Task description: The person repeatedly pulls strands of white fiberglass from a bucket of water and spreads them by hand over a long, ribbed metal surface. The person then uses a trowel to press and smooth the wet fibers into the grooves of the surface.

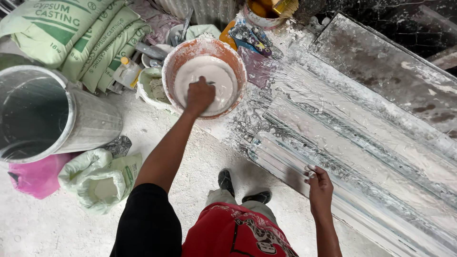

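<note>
Red shorts and a black sleeve fill the bottom edge, with two dark shoes on the dusty floor just beyond.

Left hand: extended over the orange bucket, fist clenched, knuckles up, at the near side of the white plaster that fills the bucket. A thin grey piece shows just beside the fist at the plaster surface; whether the hand grips it cannot be told.

Right hand: fingers curled loosely, fingertips white with plaster, touching the near edge of the long mould. It holds nothing visible.

The mould runs diagonally from beside the bucket to the lower right corner. It is ribbed lengthwise, coated with white plaster and glossy strands. A grey slab lies parallel beyond it.

Surroundings:
- Metal drum, on its side at the left, open end toward the camera.
- Pink bag just below the drum.
- Open sack of white powder beside the pink bag.
- Green sacks stacked at the upper left.
- Small white tub, touching the bucket on its left.
- Tools in a heap behind the bucket.
</note>
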`<state>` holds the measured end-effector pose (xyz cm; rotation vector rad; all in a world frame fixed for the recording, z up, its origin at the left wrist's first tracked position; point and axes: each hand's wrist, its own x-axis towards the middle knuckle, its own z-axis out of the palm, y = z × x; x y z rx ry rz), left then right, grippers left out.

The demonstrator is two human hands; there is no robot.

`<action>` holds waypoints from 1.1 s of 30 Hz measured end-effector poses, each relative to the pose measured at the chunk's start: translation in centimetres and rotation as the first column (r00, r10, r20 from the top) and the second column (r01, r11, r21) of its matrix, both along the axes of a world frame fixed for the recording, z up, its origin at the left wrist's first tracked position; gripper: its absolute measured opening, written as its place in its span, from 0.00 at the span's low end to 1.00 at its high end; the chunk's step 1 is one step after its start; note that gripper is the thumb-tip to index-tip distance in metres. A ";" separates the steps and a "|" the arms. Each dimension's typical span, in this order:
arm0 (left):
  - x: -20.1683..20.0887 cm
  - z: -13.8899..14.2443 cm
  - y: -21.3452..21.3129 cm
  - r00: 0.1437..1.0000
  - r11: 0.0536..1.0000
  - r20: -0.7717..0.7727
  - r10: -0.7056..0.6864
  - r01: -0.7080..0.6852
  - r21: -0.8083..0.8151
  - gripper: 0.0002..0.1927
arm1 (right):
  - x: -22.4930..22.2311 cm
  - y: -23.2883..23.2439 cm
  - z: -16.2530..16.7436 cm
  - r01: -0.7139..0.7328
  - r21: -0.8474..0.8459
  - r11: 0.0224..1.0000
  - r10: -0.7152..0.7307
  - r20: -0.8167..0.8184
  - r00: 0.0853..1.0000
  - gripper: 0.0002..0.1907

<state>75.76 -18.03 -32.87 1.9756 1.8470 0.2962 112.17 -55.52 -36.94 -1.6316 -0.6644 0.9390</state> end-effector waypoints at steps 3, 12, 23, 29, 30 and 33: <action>-1.5 1.4 1.0 0.718 0.876 0.561 0.412 -0.143 -0.460 0.17 | -0.2 -0.2 0.2 0.020 0.003 1.000 -0.020 -0.003 1.000 0.14; -2.1 7.5 -0.8 0.108 0.829 0.826 0.553 0.029 -0.559 0.26 | 1.0 -1.4 0.7 0.130 0.058 0.990 -0.128 -0.047 0.991 0.13; 4.8 12.8 -13.4 0.043 0.878 0.898 0.437 0.196 -0.437 0.18 | 4.1 -9.8 1.4 0.224 0.139 0.965 -0.201 -0.161 0.966 0.11; 10.6 8.2 -21.7 0.139 0.824 0.855 0.500 0.229 -0.519 0.15 | 6.8 -18.6 0.7 0.287 0.115 0.951 -0.267 -0.165 0.949 0.10; 11.4 7.0 -22.8 0.159 0.813 0.844 0.513 0.226 -0.537 0.15 | 7.2 -20.0 0.7 0.300 0.083 0.950 -0.287 -0.139 0.948 0.11; 12.9 3.7 -24.9 0.207 0.842 0.863 0.460 0.206 -0.498 0.14 | 8.1 -23.9 0.9 0.337 0.029 0.941 -0.334 -0.076 0.939 0.11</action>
